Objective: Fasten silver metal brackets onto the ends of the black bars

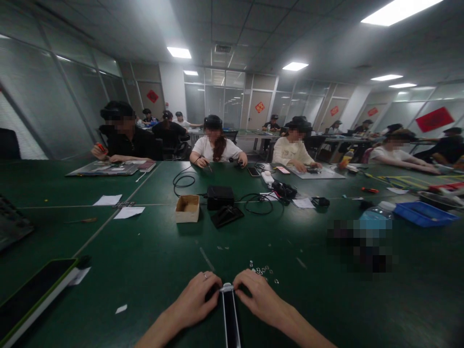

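Narrow dark strip with pale edges (232,321) lies near centre, running away from the viewer. At its far end, the left hand (197,298) and right hand (258,296) pinch the white end piece (227,287) from either side with bent fingers. Small metal rings (266,269) lie scattered just beyond the right hand; a white scrap (121,308) sits left of the left hand. Near left: green-edged dark panel (38,290). Farther out, centre: open cardboard box (187,216), contents unclear, beside a black box (220,197) and cables (263,208). Far right: blue tray (422,215), contents too blurred to identify. Red diamond wall signs (260,107) carry markings too small to read.
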Demonstrator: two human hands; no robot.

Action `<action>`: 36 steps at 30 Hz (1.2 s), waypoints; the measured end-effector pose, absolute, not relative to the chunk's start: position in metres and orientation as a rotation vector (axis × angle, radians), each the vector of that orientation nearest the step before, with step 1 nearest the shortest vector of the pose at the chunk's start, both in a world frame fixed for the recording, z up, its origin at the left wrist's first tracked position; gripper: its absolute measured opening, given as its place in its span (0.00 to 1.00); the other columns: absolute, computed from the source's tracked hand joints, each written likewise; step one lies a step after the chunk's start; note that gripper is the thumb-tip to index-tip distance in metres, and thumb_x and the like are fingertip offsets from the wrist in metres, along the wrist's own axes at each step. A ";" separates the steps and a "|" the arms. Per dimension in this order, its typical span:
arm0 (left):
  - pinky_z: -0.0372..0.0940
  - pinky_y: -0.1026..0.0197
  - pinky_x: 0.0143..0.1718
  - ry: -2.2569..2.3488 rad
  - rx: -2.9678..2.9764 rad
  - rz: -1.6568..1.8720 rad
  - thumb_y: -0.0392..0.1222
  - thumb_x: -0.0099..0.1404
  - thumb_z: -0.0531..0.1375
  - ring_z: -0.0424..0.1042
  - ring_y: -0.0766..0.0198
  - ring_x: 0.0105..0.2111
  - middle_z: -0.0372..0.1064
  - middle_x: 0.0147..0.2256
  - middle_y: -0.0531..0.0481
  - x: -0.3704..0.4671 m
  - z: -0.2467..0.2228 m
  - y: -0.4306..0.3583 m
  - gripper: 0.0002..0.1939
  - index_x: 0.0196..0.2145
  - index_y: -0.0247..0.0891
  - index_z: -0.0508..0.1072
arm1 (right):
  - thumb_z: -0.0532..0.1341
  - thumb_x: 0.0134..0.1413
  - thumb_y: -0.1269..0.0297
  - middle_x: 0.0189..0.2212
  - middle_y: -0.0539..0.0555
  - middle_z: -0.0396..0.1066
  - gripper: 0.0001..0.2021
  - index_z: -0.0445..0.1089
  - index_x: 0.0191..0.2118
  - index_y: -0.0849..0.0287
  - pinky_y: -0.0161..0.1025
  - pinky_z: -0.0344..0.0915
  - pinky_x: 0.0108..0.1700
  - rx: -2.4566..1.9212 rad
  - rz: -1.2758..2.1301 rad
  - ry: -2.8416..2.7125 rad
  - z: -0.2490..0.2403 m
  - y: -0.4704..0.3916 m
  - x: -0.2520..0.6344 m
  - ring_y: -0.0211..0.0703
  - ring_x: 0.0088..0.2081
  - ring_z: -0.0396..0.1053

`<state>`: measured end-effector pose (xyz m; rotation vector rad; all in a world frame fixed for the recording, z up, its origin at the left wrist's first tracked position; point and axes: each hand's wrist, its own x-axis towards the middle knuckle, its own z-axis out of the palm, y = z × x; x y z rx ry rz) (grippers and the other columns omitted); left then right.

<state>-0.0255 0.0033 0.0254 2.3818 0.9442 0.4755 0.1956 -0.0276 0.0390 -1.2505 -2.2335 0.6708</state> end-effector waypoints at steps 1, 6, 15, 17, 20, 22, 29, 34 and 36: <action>0.60 0.60 0.40 0.942 2.387 0.479 0.33 0.64 0.51 0.65 0.61 0.37 0.68 0.37 0.50 -0.026 0.025 0.003 0.09 0.40 0.40 0.67 | 0.57 0.55 0.74 0.37 0.52 0.70 0.06 0.68 0.38 0.58 0.38 0.64 0.42 -1.252 0.662 -2.246 0.040 -0.028 0.195 0.42 0.40 0.67; 0.60 0.60 0.40 0.955 2.400 0.465 0.33 0.64 0.52 0.65 0.62 0.37 0.68 0.37 0.49 -0.026 0.025 0.003 0.09 0.40 0.39 0.68 | 0.57 0.55 0.74 0.39 0.55 0.71 0.08 0.69 0.40 0.60 0.43 0.62 0.46 -1.310 0.453 -2.344 0.050 -0.018 0.216 0.45 0.42 0.66; 0.60 0.59 0.40 0.948 2.423 0.446 0.34 0.64 0.51 0.65 0.61 0.37 0.68 0.37 0.49 -0.026 0.025 0.004 0.09 0.41 0.38 0.68 | 0.53 0.58 0.69 0.40 0.58 0.70 0.11 0.72 0.41 0.60 0.44 0.61 0.44 -1.779 0.276 -2.327 0.056 0.001 0.296 0.47 0.42 0.66; 0.60 0.59 0.40 0.944 2.417 0.440 0.34 0.65 0.51 0.65 0.61 0.37 0.68 0.38 0.49 -0.026 0.025 0.004 0.09 0.41 0.39 0.68 | 0.54 0.58 0.67 0.41 0.57 0.70 0.12 0.73 0.42 0.58 0.44 0.62 0.44 -1.816 0.341 -2.325 0.057 0.000 0.299 0.47 0.42 0.66; 0.60 0.58 0.40 0.937 2.408 0.432 0.35 0.65 0.51 0.66 0.61 0.37 0.68 0.38 0.49 -0.026 0.026 0.004 0.09 0.41 0.39 0.68 | 0.54 0.58 0.66 0.41 0.57 0.70 0.12 0.73 0.42 0.58 0.43 0.62 0.44 -1.822 0.414 -2.349 0.058 -0.003 0.295 0.47 0.42 0.66; 0.60 0.58 0.40 0.940 2.401 0.425 0.35 0.66 0.51 0.65 0.61 0.37 0.68 0.38 0.49 -0.025 0.027 0.004 0.09 0.41 0.39 0.68 | 0.54 0.58 0.66 0.40 0.57 0.70 0.12 0.74 0.41 0.58 0.43 0.62 0.44 -1.819 0.435 -2.368 0.059 -0.003 0.292 0.47 0.42 0.66; 0.60 0.58 0.41 0.930 2.397 0.434 0.35 0.65 0.51 0.65 0.61 0.37 0.68 0.38 0.48 -0.026 0.025 0.006 0.10 0.41 0.39 0.68 | 0.57 0.54 0.65 0.35 0.55 0.71 0.09 0.74 0.38 0.58 0.42 0.61 0.42 -1.833 0.475 -2.367 0.052 -0.001 0.291 0.46 0.38 0.66; 0.60 0.58 0.41 0.929 2.401 0.446 0.35 0.65 0.50 0.65 0.61 0.37 0.68 0.38 0.48 -0.026 0.025 0.006 0.10 0.41 0.39 0.68 | 0.58 0.51 0.70 0.33 0.55 0.70 0.06 0.72 0.34 0.60 0.38 0.60 0.36 -1.937 0.549 -2.323 0.058 -0.001 0.283 0.44 0.36 0.67; 0.61 0.58 0.41 0.921 2.401 0.452 0.34 0.65 0.51 0.65 0.61 0.37 0.68 0.38 0.48 -0.026 0.025 0.006 0.10 0.41 0.39 0.68 | 0.58 0.50 0.71 0.31 0.55 0.70 0.04 0.71 0.30 0.61 0.37 0.59 0.33 -1.988 0.571 -2.297 0.061 -0.002 0.280 0.44 0.34 0.67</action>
